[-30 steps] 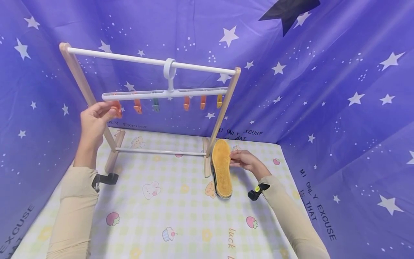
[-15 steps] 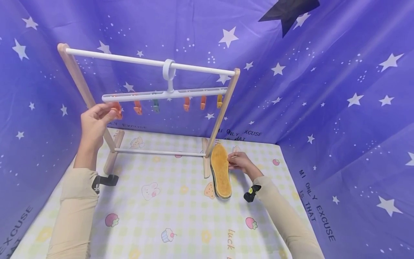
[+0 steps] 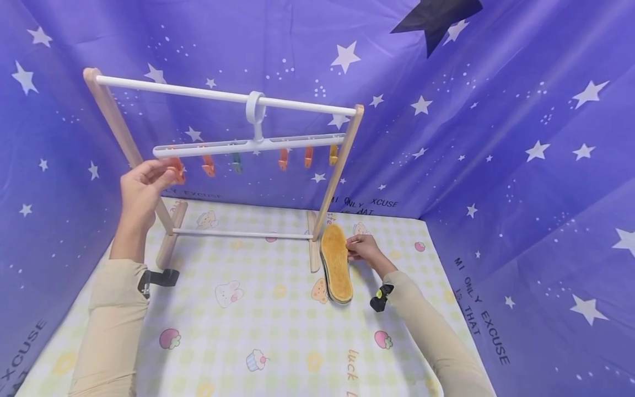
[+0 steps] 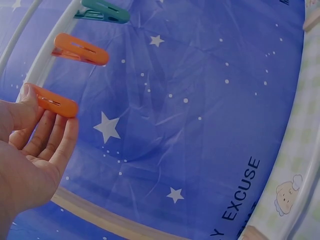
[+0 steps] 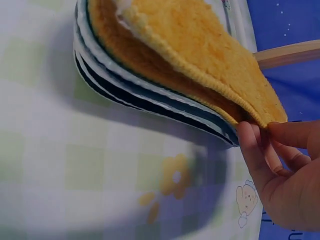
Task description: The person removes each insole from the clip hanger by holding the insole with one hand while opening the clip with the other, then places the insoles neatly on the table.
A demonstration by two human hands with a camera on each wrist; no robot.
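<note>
My left hand (image 3: 140, 194) pinches the leftmost orange clip (image 4: 57, 103) on a white hanger (image 3: 213, 148), thumb on one side and fingers on the other. Several more clips, among them a green clip (image 3: 236, 161) and a yellow clip (image 3: 334, 155), hang along the same bar. On the right, my right hand (image 3: 366, 248) pinches the edge of a fuzzy yellow insole (image 3: 337, 264). In the right wrist view this insole is the top one of a stack of insoles (image 5: 145, 102) on the table, and a gap shows beneath part of it.
The hanger's ring is on the white top rod (image 3: 183, 90) of a wooden-sided rack (image 3: 342, 165). The stack lies beside the rack's right foot (image 3: 315, 256). A checked cloth (image 3: 278, 331) covers the table, and a purple star-patterned curtain (image 3: 446, 182) surrounds it.
My right hand has shifted slightly left, and the top insole's far end sits a little nearer to me. The left hand stays on the orange clip. The whole view has drifted slightly.
</note>
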